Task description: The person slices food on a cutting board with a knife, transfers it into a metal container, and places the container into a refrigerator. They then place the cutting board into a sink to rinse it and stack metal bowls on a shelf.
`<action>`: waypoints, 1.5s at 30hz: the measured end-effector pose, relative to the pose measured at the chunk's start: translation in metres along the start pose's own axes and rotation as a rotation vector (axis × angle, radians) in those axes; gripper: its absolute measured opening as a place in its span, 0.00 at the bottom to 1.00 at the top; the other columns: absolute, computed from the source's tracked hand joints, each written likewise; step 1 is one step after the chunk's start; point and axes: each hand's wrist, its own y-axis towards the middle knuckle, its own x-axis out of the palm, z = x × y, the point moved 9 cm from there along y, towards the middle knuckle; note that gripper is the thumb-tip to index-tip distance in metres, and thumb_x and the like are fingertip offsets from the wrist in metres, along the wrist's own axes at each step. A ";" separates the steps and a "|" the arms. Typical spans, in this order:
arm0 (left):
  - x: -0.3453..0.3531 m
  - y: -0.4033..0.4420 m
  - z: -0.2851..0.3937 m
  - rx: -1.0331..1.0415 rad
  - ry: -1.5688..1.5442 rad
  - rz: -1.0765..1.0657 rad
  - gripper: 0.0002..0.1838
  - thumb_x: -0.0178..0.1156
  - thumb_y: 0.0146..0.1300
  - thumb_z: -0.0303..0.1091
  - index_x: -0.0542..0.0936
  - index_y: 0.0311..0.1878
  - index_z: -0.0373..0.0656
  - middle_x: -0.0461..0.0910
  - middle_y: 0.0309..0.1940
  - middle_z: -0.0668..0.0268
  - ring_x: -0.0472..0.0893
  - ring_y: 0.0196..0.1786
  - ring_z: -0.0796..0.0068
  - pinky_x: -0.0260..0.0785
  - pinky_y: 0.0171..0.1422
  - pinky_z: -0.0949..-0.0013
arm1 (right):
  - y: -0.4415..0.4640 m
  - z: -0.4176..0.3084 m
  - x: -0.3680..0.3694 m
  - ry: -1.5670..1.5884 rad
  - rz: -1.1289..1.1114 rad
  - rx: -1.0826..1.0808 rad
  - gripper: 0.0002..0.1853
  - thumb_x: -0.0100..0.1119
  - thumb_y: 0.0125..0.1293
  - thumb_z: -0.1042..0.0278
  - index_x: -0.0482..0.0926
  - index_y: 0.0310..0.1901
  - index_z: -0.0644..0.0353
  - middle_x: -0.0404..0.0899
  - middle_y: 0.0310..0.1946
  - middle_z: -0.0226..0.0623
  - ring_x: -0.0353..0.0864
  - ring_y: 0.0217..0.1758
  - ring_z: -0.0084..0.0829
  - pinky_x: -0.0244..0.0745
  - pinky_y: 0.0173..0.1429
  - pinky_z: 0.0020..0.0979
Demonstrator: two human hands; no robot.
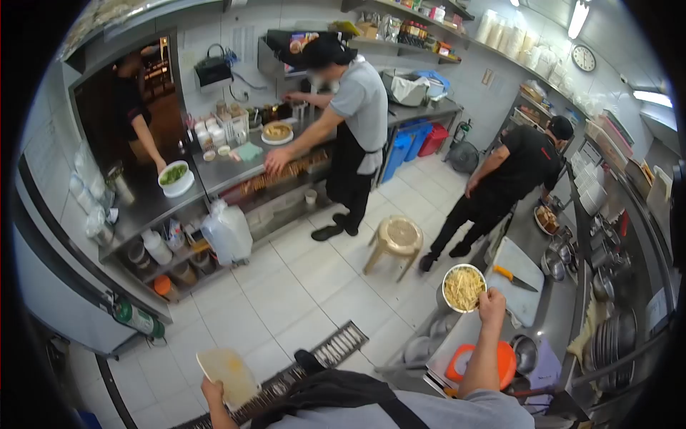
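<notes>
My right hand (pixel 493 305) is closed on the side of a round metal container (pixel 446 299), holding it up at the counter's near left edge. Pale yellow strips (pixel 464 287) fill it; I cannot tell what food they are. Low at the left, my left hand (pixel 212 392) grips the edge of a pale, flat plastic board (pixel 230 379) with rounded corners and a yellowish stain. The board hangs above the floor. Just right of the container, a knife (pixel 516 279) with a yellow handle lies on a white cutting board (pixel 525 304).
An orange-red container (pixel 480 366) stands on the right counter. Ahead on the floor is a stool (pixel 396 239). One person (pixel 361 107) works at the left counter; another (pixel 518 171) leans at the right counter. A person's hand (pixel 161 164) touches a white bowl of greens (pixel 176 179).
</notes>
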 end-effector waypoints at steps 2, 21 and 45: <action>0.003 0.006 -0.037 -0.125 0.115 0.000 0.19 0.60 0.48 0.31 0.80 0.46 0.35 0.82 0.40 0.45 0.82 0.45 0.44 0.74 0.49 0.53 | 0.007 -0.042 0.032 -0.047 -0.019 -0.045 0.15 0.56 0.51 0.66 0.69 0.19 0.70 0.70 0.15 0.54 0.68 0.17 0.43 0.64 0.27 0.43; -0.091 0.174 -0.212 -0.215 0.181 -0.364 0.18 0.61 0.52 0.33 0.81 0.48 0.40 0.83 0.42 0.50 0.82 0.48 0.49 0.74 0.53 0.56 | -0.165 -0.328 0.166 0.018 -0.153 0.055 0.13 0.56 0.52 0.66 0.74 0.22 0.70 0.70 0.15 0.51 0.72 0.18 0.39 0.67 0.27 0.41; -0.206 0.206 -0.329 -0.385 0.118 -0.171 0.17 0.59 0.55 0.32 0.80 0.48 0.39 0.82 0.45 0.48 0.82 0.51 0.50 0.74 0.57 0.55 | -0.486 -0.982 0.383 0.916 -1.012 -1.005 0.12 0.58 0.49 0.65 0.78 0.24 0.68 0.78 0.24 0.56 0.79 0.30 0.54 0.74 0.37 0.46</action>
